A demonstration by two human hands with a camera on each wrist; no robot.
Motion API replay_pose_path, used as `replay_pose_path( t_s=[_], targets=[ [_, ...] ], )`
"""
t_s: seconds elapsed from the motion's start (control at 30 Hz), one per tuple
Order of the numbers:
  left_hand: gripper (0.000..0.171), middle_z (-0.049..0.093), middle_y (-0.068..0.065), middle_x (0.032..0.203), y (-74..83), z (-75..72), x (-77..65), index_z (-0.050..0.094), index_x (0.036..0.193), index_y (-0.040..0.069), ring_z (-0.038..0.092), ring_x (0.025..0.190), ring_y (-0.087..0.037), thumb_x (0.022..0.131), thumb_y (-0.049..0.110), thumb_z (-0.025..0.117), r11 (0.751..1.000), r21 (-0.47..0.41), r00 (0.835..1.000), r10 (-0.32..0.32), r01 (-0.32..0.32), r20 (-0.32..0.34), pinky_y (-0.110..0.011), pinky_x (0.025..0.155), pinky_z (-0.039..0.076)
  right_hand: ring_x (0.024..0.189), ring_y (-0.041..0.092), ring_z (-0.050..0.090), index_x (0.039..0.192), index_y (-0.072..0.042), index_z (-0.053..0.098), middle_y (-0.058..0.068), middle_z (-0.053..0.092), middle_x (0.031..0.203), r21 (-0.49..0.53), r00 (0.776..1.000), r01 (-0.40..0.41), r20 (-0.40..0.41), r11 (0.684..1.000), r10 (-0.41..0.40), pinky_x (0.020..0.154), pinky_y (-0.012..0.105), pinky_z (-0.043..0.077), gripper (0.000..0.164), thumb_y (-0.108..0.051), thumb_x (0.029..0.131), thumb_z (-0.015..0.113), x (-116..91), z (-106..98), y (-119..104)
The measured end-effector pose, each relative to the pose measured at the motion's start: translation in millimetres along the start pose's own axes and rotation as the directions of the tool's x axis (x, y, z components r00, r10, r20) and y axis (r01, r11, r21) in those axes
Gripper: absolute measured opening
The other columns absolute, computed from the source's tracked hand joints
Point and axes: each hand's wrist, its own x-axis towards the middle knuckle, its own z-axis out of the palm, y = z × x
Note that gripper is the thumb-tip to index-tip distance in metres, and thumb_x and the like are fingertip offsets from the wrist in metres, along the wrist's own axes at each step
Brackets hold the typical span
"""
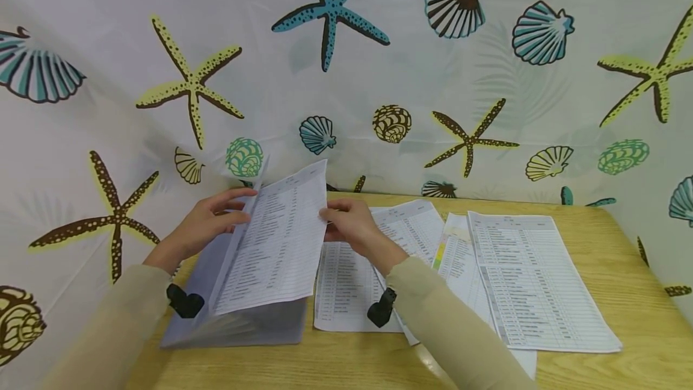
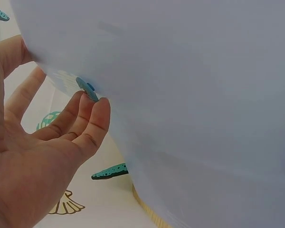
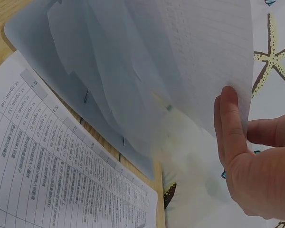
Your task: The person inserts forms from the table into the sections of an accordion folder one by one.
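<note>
A blue-grey plastic folder (image 1: pixel 276 324) lies open on the table at the left, with a translucent pocket page (image 2: pixel 194 95) raised from it. My left hand (image 1: pixel 216 215) holds the edge of this page between thumb and fingers. Just right of it, a printed sheet (image 1: pixel 276 233) covered in table rows stands tilted over the folder. My right hand (image 1: pixel 349 224) pinches that sheet's right edge. In the right wrist view, the fingers (image 3: pixel 232 123) lie flat along one face of it with the thumb on the other. Whether the sheet's left part sits inside the pocket is hard to tell.
Loose printed sheets (image 1: pixel 346 287) lie right of the folder, partly under my right forearm. More sheets (image 1: pixel 536 281) overlap farther right, one with a coloured strip (image 1: pixel 440 251). Behind the wooden table (image 1: pixel 622 269) hangs a cloth (image 1: pixel 379 83) with shells and starfish.
</note>
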Motion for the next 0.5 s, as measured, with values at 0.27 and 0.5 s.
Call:
replay_pose_path(
  t_s=[0.27, 0.5],
  targets=[
    [0.058, 0.045, -0.023, 0.159, -2.3, 0.4, 1.2, 0.048, 0.157, 0.016, 0.049, 0.137, -0.040, 0.103, 0.025, 0.067, 1.000, -0.010, 1.000, 0.003, -0.003, -0.007, -0.029, 0.088, 0.051, 0.076, 0.016, 0.071, 0.136, 0.005, 0.064, 0.023, 0.074, 0.116, -0.017, 1.000, -0.014, 0.007, 1.000, 0.014, 0.071, 0.031, 0.064, 0.036, -0.008, 0.103, 0.064, -0.2, 9.1, 1.5],
    [0.057, 0.046, -0.023, 0.158, -2.1, 0.9, 1.7, 0.048, 0.157, 0.017, 0.049, 0.137, -0.040, 0.104, 0.025, 0.067, 1.000, -0.009, 1.000, 0.000, 0.000, -0.010, -0.028, 0.088, 0.051, 0.079, 0.018, 0.072, 0.143, 0.004, 0.060, 0.025, 0.073, 0.122, -0.025, 0.999, -0.022, 0.029, 0.999, 0.023, 0.075, 0.033, 0.064, 0.041, -0.010, 0.104, 0.064, 1.0, 15.1, 5.7]
  ],
)
